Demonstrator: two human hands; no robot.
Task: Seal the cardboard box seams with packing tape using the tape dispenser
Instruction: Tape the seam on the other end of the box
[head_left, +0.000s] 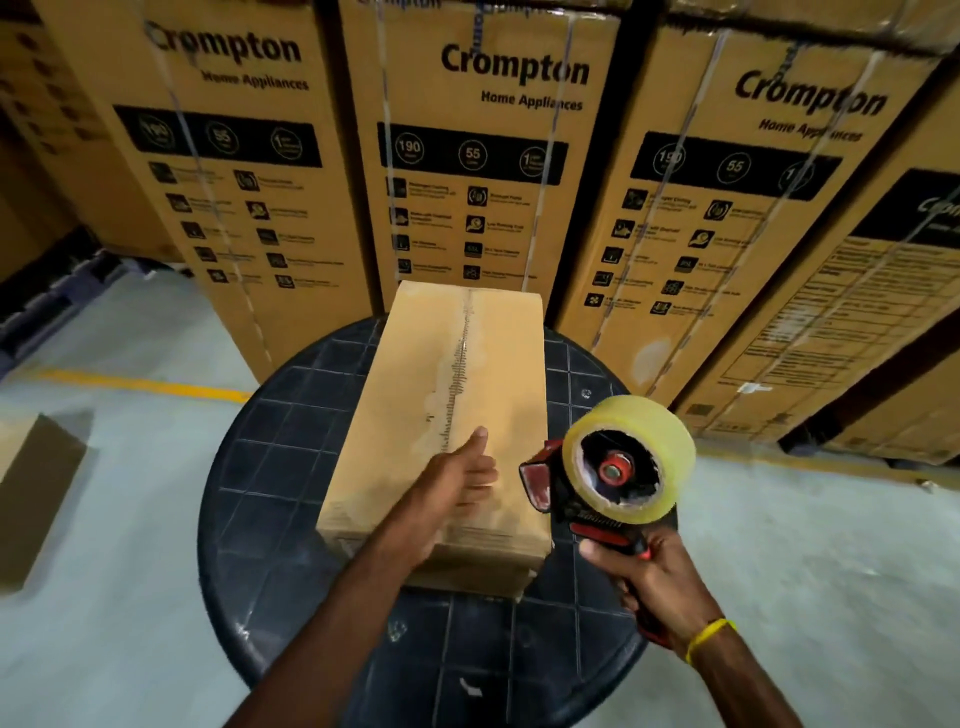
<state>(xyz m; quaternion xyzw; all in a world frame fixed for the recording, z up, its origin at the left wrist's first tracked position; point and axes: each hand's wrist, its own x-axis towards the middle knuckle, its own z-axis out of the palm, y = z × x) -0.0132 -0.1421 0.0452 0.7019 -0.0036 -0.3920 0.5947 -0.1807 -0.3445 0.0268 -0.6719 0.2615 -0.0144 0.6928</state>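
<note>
Our right grip (649, 577) clamps the tape dispenser (597, 483) at 3 o'clock of the cardboard box (415, 374). Our left grip (457, 483) rests on its near end, clasping nothing. The seam (462, 353) runs 6 to 12 o'clock across the tabletop (291, 415). The cartons (467, 171) behind read "Crompton Home Appliances", "190", "55".
</note>
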